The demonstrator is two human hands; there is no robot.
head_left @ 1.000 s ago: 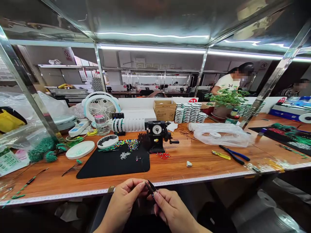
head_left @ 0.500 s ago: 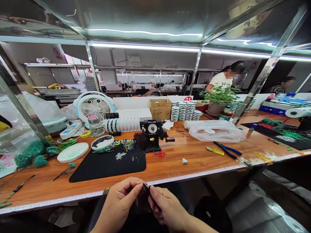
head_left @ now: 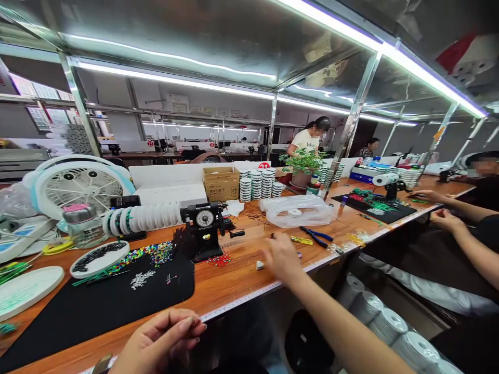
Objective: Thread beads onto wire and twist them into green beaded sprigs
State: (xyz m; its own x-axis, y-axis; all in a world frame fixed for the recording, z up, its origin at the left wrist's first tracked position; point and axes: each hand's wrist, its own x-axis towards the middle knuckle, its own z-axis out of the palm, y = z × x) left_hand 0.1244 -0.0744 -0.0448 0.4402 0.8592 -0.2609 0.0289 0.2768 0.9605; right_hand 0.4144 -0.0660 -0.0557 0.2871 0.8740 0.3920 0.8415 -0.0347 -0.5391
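Observation:
My left hand (head_left: 166, 337) is at the table's front edge, low in the head view. Its thumb and fingertips are pinched together, and whatever is between them is too small to make out. Over the wooden table (head_left: 241, 280), my right hand (head_left: 284, 257) reaches forward, smeared by motion. A small dark thing shows by its fingers, but whether it is gripped is unclear. Just left of that hand lies a small white triangular piece (head_left: 260, 265). Beyond it to the right are a yellow-handled tool (head_left: 301, 240) and blue-handled pliers (head_left: 316, 236).
A black hand-cranked winding machine (head_left: 205, 228) carries a row of white spools (head_left: 152, 214). Beads lie on a black mat (head_left: 117, 296) beside a white dish (head_left: 99, 258). A clear plastic bag (head_left: 300, 209) lies farther back. Another person's hands (head_left: 446, 221) are at the right.
My hands have moved apart: the right has gone forward over the table, while the left stays low, still pinched. The view has swung right, showing another person's arms.

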